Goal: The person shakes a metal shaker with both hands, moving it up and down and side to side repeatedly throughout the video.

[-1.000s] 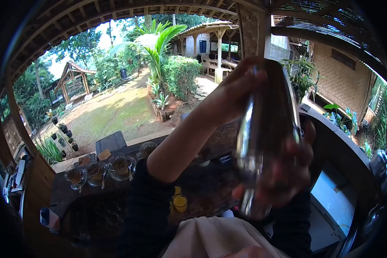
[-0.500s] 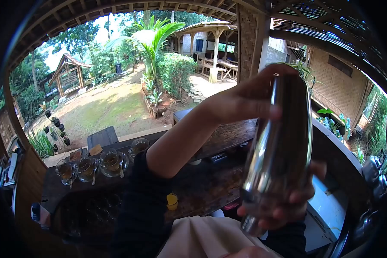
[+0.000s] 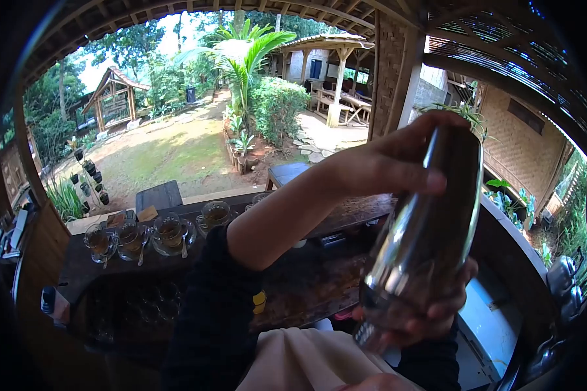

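Note:
A shiny metal cocktail shaker (image 3: 427,241) is held between my two hands at the right of the head view. It leans, its broad end up and its narrow capped end down toward my body. My left hand (image 3: 401,159) wraps over the broad upper end, the thumb lying along the near side. Around the narrow lower end my right hand (image 3: 430,316) is closed, slightly blurred. What is inside the shaker cannot be seen.
Several glass cups (image 3: 168,229) of brown drink stand on saucers with spoons along the dark wooden counter (image 3: 306,287). A small yellow cup (image 3: 259,302) is near my left sleeve. Clear glasses (image 3: 153,306) sit lower left. Metal kettles (image 3: 561,277) are at far right.
The shaker has tilted a little more, its lower end swinging slightly left and its top moving right. Both hands keep hold of it. The whole view has shifted slightly.

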`<action>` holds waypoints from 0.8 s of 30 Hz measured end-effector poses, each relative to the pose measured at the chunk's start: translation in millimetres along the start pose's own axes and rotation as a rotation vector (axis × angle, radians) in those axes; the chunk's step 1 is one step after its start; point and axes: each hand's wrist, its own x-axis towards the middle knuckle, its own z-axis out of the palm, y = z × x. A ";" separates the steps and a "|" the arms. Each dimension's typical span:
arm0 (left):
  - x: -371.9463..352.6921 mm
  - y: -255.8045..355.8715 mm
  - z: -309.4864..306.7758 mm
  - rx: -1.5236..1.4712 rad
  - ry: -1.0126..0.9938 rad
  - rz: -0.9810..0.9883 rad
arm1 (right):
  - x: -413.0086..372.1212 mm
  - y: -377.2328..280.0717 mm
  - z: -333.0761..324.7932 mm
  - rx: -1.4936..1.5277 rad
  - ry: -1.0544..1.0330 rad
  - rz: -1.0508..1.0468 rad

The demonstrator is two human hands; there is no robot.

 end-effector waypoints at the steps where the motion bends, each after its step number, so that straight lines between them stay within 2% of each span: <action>1: 0.2 2.9 -7.1 -0.084 0.197 -0.117 | -4.9 0.4 4.2 -0.020 0.021 -0.013; 2: 0.5 -2.6 -27.1 -0.218 0.394 -0.179 | -10.5 -0.2 8.5 -0.040 0.042 -0.024; 4: -17.8 -28.4 -88.8 -0.745 0.405 -0.301 | -27.7 61.3 46.3 0.150 0.119 0.151; 5: -21.3 -28.6 -87.6 -0.665 0.548 -0.306 | -22.4 59.1 50.2 0.160 0.129 0.143; 6: -27.1 -30.5 -86.1 -0.583 0.691 -0.311 | -16.8 54.6 56.3 0.297 0.183 0.457; 7: -36.6 -24.8 -71.9 -0.093 0.665 -0.257 | -12.1 49.6 62.1 0.438 0.226 0.777; 8: -43.3 -18.4 -55.6 -0.179 0.466 -0.023 | -3.0 37.9 56.7 0.338 0.149 0.501; 11: -56.4 28.3 18.1 -0.107 0.542 -0.027 | 17.6 -18.2 15.4 0.206 -0.029 -0.200; 12: -64.5 34.9 37.6 -0.068 0.570 -0.026 | 14.0 -24.0 22.5 0.227 -0.005 -0.194; 13: -81.3 34.0 56.8 0.099 0.372 0.216 | 7.7 -33.9 37.4 0.227 0.030 -0.107; 14: -99.1 35.0 49.1 0.169 0.482 0.163 | -1.6 -43.0 47.6 0.201 0.036 -0.020; 16: -122.0 36.4 17.3 0.038 0.933 0.002 | -23.1 -60.0 68.9 0.149 0.032 0.147; 18: -174.4 17.1 -35.3 0.033 0.973 -0.019 | -27.7 -26.5 148.5 0.641 0.386 0.304; 20: -158.5 34.6 -15.7 -0.233 1.320 -0.009 | -17.6 -36.0 149.2 0.927 0.198 1.055; 22: -181.1 43.2 -4.8 -0.694 0.775 0.168 | -1.9 -49.3 127.1 0.824 0.168 0.527; 23: -170.9 60.2 35.5 -0.674 0.921 0.093 | 0.1 -63.0 112.0 0.797 0.155 0.278; 24: -156.2 76.1 70.4 -0.653 1.068 0.020 | -7.5 -82.6 88.5 0.688 0.016 0.159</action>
